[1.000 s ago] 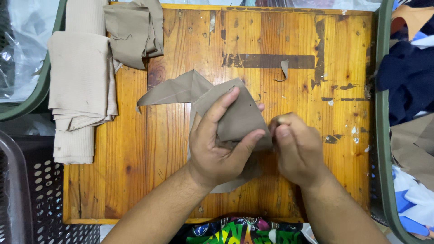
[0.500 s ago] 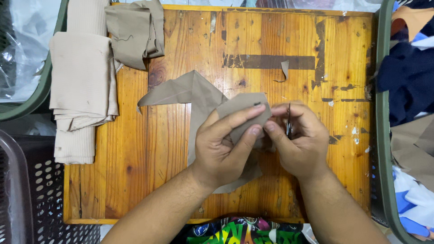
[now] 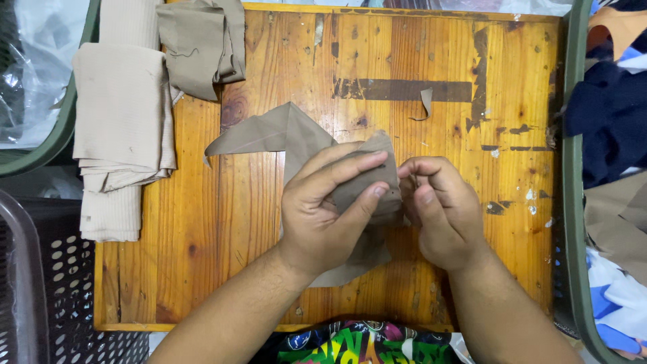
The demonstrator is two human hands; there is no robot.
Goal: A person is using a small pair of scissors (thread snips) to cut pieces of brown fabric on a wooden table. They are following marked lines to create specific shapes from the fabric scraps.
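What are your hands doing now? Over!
Left hand and right hand both gripping tan fabric piece. Fabric over wooden table. Nothing blocking.

Both hands cover the middle of the tan cloth piece (image 3: pixel 290 135); right fingertips hidden

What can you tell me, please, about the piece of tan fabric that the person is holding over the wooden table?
The tan fabric piece is thin, plain woven-looking cloth, creased and partly folded. One pointed flap spreads left and up, flat on the wooden table; a lower edge shows beneath the wrists. The left hand wraps its bunched middle, fingers across the top fold, while the right hand pinches its right edge. It lies apart from the stacked beige cloth at the left.
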